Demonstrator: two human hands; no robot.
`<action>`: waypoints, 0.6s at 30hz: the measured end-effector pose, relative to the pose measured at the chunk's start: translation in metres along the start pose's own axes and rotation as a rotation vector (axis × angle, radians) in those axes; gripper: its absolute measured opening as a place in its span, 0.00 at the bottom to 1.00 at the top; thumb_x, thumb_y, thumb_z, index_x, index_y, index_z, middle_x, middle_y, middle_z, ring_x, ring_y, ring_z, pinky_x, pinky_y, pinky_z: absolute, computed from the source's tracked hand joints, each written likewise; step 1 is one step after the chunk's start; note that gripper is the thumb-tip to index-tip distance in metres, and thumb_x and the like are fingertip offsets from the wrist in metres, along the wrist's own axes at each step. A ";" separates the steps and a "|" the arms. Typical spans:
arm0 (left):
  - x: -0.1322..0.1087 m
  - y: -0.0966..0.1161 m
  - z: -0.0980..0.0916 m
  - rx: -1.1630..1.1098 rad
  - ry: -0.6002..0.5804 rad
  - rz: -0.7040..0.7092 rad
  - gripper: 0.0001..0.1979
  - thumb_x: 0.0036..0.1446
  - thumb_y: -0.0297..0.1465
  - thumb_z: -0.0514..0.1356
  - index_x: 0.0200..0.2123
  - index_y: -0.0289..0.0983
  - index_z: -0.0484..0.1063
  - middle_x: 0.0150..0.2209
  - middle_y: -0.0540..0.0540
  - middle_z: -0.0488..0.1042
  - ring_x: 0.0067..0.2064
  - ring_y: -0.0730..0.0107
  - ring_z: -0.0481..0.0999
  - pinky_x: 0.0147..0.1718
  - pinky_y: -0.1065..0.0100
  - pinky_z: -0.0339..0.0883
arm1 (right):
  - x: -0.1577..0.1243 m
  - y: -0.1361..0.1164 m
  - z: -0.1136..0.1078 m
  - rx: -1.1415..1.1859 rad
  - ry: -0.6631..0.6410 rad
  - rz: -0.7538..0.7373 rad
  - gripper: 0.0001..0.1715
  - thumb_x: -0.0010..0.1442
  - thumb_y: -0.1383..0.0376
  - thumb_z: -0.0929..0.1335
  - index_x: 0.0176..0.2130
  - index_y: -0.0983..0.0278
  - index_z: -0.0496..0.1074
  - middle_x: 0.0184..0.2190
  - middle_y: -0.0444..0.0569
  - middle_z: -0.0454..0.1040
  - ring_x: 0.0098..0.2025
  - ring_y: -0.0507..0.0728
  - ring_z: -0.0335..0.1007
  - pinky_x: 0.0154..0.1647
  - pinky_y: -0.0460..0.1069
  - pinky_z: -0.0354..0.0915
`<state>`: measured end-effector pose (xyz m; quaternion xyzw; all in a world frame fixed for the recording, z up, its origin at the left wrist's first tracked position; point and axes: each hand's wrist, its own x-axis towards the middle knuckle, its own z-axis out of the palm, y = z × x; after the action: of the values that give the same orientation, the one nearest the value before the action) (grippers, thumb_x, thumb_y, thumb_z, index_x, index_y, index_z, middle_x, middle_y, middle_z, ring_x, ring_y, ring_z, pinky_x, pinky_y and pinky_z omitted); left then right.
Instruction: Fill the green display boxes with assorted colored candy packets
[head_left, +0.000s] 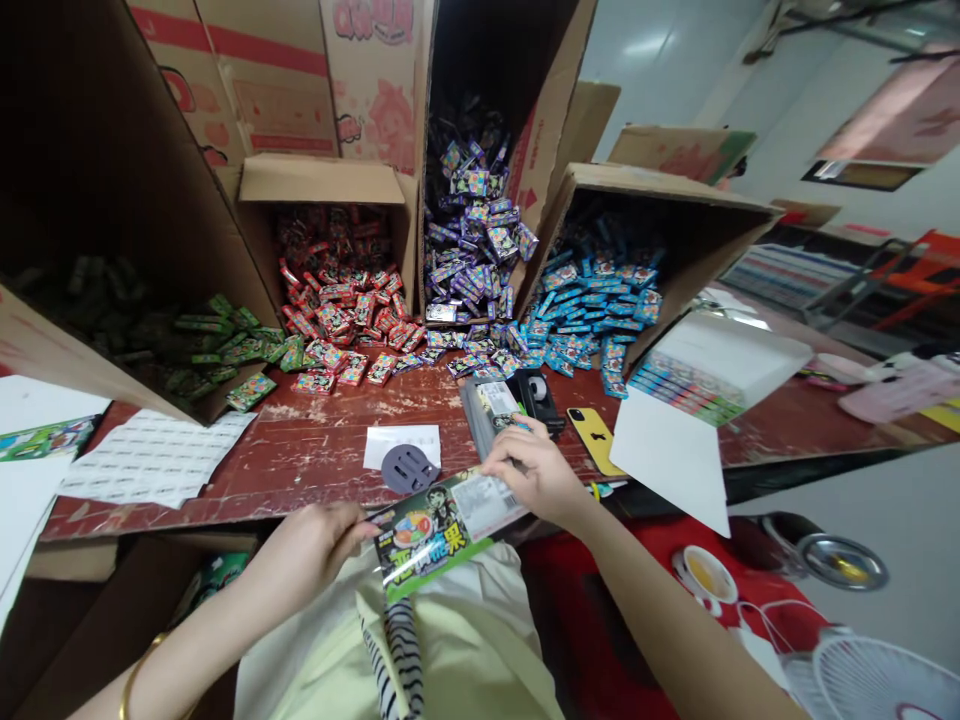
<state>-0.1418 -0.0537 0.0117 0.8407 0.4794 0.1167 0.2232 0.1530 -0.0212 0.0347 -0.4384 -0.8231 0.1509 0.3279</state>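
A flat black and green printed candy box (424,545) is held over my lap, its broad face tilted up. My left hand (324,545) pinches its left end between thumb and fingers. At the upper right edge, my right hand (536,470) has its fingers closed on the box, beside a pale printed label (480,503). Just beyond the right hand stand a grey holder (477,420) with another printed piece in it and a black tape dispenser (541,400). A round grey disc (409,468) lies on a white card (382,440) near the table edge.
Open cartons spill small packets across the red table (315,440): green packets (225,340), red packets (345,310), purple packets (476,260) and blue packets (592,305). A yellow phone (594,440) and a white box of stacked packets (712,370) are at right. Label sheets (154,455) lie left; a fan (885,680) stands lower right.
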 end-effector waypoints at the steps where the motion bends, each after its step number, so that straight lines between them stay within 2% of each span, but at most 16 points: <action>1: 0.003 -0.001 0.004 -0.017 0.025 0.014 0.16 0.61 0.41 0.52 0.29 0.39 0.72 0.27 0.46 0.76 0.27 0.65 0.75 0.26 0.70 0.61 | 0.005 -0.009 -0.002 0.008 -0.018 -0.048 0.14 0.59 0.66 0.64 0.23 0.61 0.71 0.24 0.42 0.75 0.32 0.53 0.71 0.62 0.58 0.46; 3: 0.014 0.005 0.011 -0.065 0.077 0.055 0.14 0.58 0.43 0.55 0.32 0.40 0.73 0.30 0.45 0.77 0.30 0.64 0.75 0.29 0.69 0.63 | 0.013 -0.028 0.000 0.031 -0.064 -0.138 0.15 0.60 0.67 0.63 0.23 0.60 0.71 0.24 0.42 0.75 0.34 0.53 0.71 0.62 0.58 0.47; 5: 0.029 0.020 0.016 -0.140 0.136 0.079 0.14 0.58 0.42 0.54 0.30 0.39 0.73 0.28 0.47 0.76 0.29 0.66 0.74 0.29 0.69 0.62 | 0.015 -0.043 0.008 0.064 -0.033 -0.114 0.11 0.59 0.65 0.65 0.27 0.58 0.73 0.28 0.43 0.76 0.39 0.55 0.72 0.63 0.59 0.47; 6: 0.037 0.027 0.017 -0.189 0.180 0.073 0.16 0.60 0.41 0.53 0.28 0.38 0.72 0.26 0.47 0.74 0.27 0.68 0.72 0.28 0.70 0.61 | 0.015 -0.046 0.013 0.091 0.028 -0.047 0.06 0.58 0.64 0.67 0.31 0.58 0.74 0.33 0.45 0.77 0.42 0.56 0.72 0.63 0.60 0.47; 7: 0.043 0.034 0.017 -0.243 0.237 0.050 0.17 0.60 0.41 0.52 0.26 0.38 0.71 0.23 0.49 0.72 0.25 0.69 0.70 0.26 0.71 0.60 | 0.013 -0.047 0.016 0.134 0.111 0.049 0.07 0.55 0.62 0.69 0.36 0.58 0.75 0.37 0.47 0.77 0.46 0.58 0.71 0.62 0.61 0.50; 9: 0.051 0.040 0.017 -0.358 0.356 -0.020 0.19 0.61 0.40 0.52 0.21 0.37 0.68 0.18 0.52 0.66 0.21 0.73 0.64 0.23 0.72 0.55 | 0.010 -0.043 0.022 0.307 0.229 0.266 0.21 0.50 0.58 0.73 0.45 0.60 0.72 0.43 0.51 0.76 0.48 0.60 0.70 0.56 0.59 0.60; 10: 0.053 0.041 0.017 -0.416 0.398 -0.051 0.20 0.60 0.40 0.53 0.20 0.36 0.66 0.17 0.53 0.63 0.21 0.75 0.62 0.22 0.72 0.53 | 0.009 -0.039 0.024 0.433 0.234 0.354 0.24 0.49 0.57 0.73 0.46 0.61 0.72 0.41 0.52 0.76 0.45 0.60 0.72 0.51 0.58 0.65; 11: 0.055 0.041 0.018 -0.475 0.418 -0.070 0.20 0.60 0.40 0.54 0.19 0.36 0.66 0.17 0.54 0.61 0.21 0.75 0.60 0.21 0.73 0.52 | 0.009 -0.034 0.024 0.562 0.213 0.421 0.24 0.49 0.55 0.73 0.44 0.63 0.72 0.38 0.52 0.77 0.41 0.59 0.74 0.46 0.56 0.68; 13: 0.056 0.040 0.020 -0.615 0.407 -0.072 0.18 0.58 0.40 0.56 0.22 0.35 0.68 0.20 0.53 0.65 0.23 0.75 0.62 0.23 0.73 0.55 | 0.012 -0.028 0.024 0.755 0.179 0.508 0.22 0.48 0.51 0.73 0.35 0.65 0.74 0.28 0.50 0.77 0.31 0.56 0.74 0.36 0.52 0.71; 16: 0.059 0.047 0.018 -0.840 0.384 -0.100 0.16 0.56 0.42 0.58 0.28 0.34 0.73 0.26 0.49 0.73 0.28 0.72 0.67 0.27 0.73 0.61 | 0.020 -0.027 0.023 0.810 0.243 0.567 0.23 0.40 0.50 0.76 0.26 0.66 0.72 0.21 0.47 0.74 0.23 0.54 0.71 0.27 0.49 0.70; 18: 0.061 0.053 0.010 -0.929 0.419 -0.175 0.19 0.52 0.45 0.60 0.28 0.34 0.75 0.25 0.48 0.73 0.26 0.72 0.68 0.25 0.73 0.62 | 0.024 -0.032 0.027 0.822 0.239 0.578 0.23 0.36 0.51 0.77 0.24 0.65 0.71 0.19 0.46 0.74 0.22 0.54 0.70 0.24 0.48 0.69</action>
<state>-0.0670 -0.0273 0.0276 0.5681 0.4801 0.4639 0.4812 0.1051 -0.0190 0.0414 -0.4971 -0.4976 0.4954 0.5097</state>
